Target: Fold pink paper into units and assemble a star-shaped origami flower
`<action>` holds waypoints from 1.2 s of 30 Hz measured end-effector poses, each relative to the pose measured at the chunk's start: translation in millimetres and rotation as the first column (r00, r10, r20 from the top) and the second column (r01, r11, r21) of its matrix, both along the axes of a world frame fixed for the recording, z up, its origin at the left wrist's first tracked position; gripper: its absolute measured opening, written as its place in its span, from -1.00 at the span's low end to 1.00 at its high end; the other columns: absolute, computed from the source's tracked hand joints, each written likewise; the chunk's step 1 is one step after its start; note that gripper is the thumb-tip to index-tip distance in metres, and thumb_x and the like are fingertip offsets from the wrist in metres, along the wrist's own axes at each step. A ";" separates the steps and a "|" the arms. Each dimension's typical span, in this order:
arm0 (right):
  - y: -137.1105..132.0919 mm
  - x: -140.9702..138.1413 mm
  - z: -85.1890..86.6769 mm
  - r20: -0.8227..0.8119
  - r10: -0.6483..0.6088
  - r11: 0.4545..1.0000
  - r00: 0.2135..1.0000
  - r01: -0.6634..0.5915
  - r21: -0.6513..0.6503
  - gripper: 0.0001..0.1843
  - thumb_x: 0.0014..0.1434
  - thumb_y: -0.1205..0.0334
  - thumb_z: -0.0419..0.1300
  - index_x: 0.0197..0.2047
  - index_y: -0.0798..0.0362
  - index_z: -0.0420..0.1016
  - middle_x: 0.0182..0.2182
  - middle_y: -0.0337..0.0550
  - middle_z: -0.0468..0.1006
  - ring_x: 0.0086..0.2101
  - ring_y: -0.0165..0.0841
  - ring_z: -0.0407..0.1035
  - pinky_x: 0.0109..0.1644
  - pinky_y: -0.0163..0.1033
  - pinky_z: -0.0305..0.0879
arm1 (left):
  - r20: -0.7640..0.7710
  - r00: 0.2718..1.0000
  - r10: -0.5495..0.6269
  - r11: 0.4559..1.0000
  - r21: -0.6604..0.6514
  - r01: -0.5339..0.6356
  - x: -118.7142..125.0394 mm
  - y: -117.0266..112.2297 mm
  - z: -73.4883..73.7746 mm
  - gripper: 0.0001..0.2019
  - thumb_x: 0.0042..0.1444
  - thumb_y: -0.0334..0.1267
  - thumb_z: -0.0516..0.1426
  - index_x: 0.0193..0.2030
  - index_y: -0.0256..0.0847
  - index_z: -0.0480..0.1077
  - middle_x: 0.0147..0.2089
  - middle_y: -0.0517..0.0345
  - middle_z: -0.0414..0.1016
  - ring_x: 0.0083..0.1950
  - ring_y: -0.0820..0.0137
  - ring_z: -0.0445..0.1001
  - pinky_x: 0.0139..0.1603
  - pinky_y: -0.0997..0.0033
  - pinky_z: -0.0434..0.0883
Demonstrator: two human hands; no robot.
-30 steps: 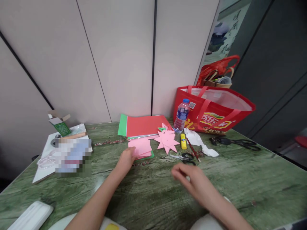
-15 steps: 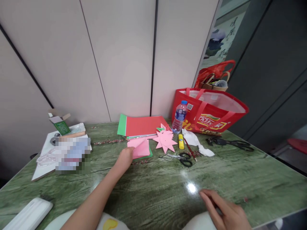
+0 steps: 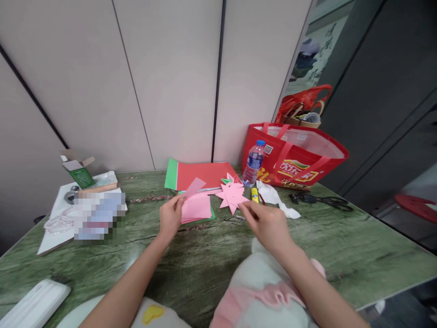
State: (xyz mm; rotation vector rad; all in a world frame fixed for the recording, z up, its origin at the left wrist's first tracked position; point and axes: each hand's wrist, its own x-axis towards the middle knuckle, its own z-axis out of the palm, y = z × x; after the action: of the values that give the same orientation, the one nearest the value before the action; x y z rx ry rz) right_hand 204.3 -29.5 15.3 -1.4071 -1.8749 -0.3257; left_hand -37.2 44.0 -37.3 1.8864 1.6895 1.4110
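My left hand (image 3: 170,215) pinches a pink paper sheet (image 3: 193,187) and lifts its corner off a small stack of pink squares (image 3: 197,208) lying on a green sheet. My right hand (image 3: 266,222) hovers over the table near a pink paper star (image 3: 232,195), fingers slightly curled and apart, holding nothing. It covers the small scissors that lay there. Behind the stack lie red and green paper sheets (image 3: 201,174).
A yellow glue stick (image 3: 254,195), a water bottle (image 3: 253,163), crumpled white paper (image 3: 273,196), large black scissors (image 3: 321,199) and a red tote bag (image 3: 296,155) sit right. A white board with a green box (image 3: 77,172) lies left, a white case (image 3: 34,306) near left.
My left hand has lifted a pink sheet off the stack. My right hand drew back to the table's near edge, then came forward to beside the pink star.
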 end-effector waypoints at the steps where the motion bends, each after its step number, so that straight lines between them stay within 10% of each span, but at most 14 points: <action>1: 10.7 -6.8 4.0 -0.090 0.031 0.999 0.995 -0.032 -0.006 -0.74 0.17 0.16 0.02 -0.35 0.08 0.48 -0.62 -0.17 0.50 -0.60 -0.44 0.34 -0.49 -0.39 0.12 | 0.020 1.000 -0.005 1.000 0.016 0.005 0.6 0.0 0.9 -0.69 0.11 -0.24 -0.03 -0.17 -0.33 0.46 -0.21 0.00 0.57 -0.22 0.30 0.53 -0.16 0.32 0.43; 6: 52.4 -44.2 11.4 -0.469 0.234 0.911 0.852 -0.361 -0.200 -0.46 0.02 0.24 0.14 0.09 0.03 0.17 -0.54 -0.26 0.48 -0.53 -0.41 0.38 -0.44 -0.35 0.26 | 0.078 0.996 -0.034 0.996 0.082 0.027 2.0 -2.8 3.3 -0.72 0.08 -0.25 0.02 -0.17 -0.31 0.47 -0.10 -0.01 0.53 -0.06 0.29 0.47 0.03 0.26 0.34; 13: 66.5 -63.8 -37.8 -0.917 0.175 0.531 0.359 -0.818 -0.219 -0.23 -0.14 0.31 0.23 0.14 -0.03 0.01 -0.37 -0.21 0.49 -0.54 -0.44 0.41 -0.49 -0.33 0.33 | 0.024 0.989 -0.149 0.971 0.195 0.141 4.8 -9.8 7.3 -0.78 0.08 -0.25 0.05 -0.25 -0.26 0.48 -0.06 -0.01 0.50 -0.01 0.31 0.43 0.09 0.21 0.30; 18: 59.1 -47.0 -51.3 -0.958 0.152 0.504 0.242 -0.853 -0.135 -0.36 -0.21 0.26 0.31 0.00 -0.05 0.27 -0.21 -0.19 0.44 -0.31 -0.34 0.43 -0.33 -0.26 0.39 | -0.132 0.962 -0.240 0.944 0.200 0.263 13.0 -20.4 10.8 -0.80 0.09 -0.28 0.04 -0.22 -0.20 0.47 -0.07 0.04 0.51 -0.01 0.30 0.43 0.08 0.16 0.32; 24: 54.8 -38.1 -43.2 -0.799 0.265 0.679 0.539 -0.693 -0.243 -0.56 -0.23 0.29 0.34 -0.18 0.03 0.48 -0.20 -0.16 0.52 -0.14 -0.24 0.35 -0.01 -0.11 0.25 | -0.241 0.908 -0.344 0.908 0.160 0.386 19.1 -31.6 10.2 -0.73 0.09 -0.31 0.05 -0.06 -0.15 0.39 0.01 0.03 0.45 0.06 0.30 0.37 0.11 0.18 0.29; 29: 57.6 -44.4 -52.0 -0.904 0.139 0.660 0.404 -0.718 -0.220 -0.63 -0.24 0.24 0.34 -0.25 0.04 0.53 -0.24 -0.16 0.54 -0.29 -0.30 0.41 -0.23 -0.21 0.36 | 0.067 0.941 -0.330 0.943 0.056 0.327 19.1 -28.4 12.9 -0.32 -0.08 -0.24 0.21 0.20 -0.05 0.06 0.23 -0.04 0.16 0.14 0.22 0.28 0.05 0.24 0.33; 36: 51.6 -50.8 -49.4 -0.976 -0.030 0.510 0.217 -0.836 -0.202 -0.70 -0.23 0.15 0.34 -0.36 0.07 0.54 -0.52 -0.23 0.55 -0.50 -0.40 0.41 -0.41 -0.30 0.35 | 0.525 0.744 -0.413 0.842 -0.091 0.532 22.0 -22.1 18.7 0.03 -0.24 -0.17 0.30 0.28 -0.04 -0.29 0.23 -0.16 0.12 0.11 0.18 0.30 -0.03 0.26 0.37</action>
State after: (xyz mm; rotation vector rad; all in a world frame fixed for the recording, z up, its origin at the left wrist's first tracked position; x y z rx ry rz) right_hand 153.6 22.1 -34.1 -0.9030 -1.2236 1.5115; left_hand -15.1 21.9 -18.7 1.5041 0.9806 1.2575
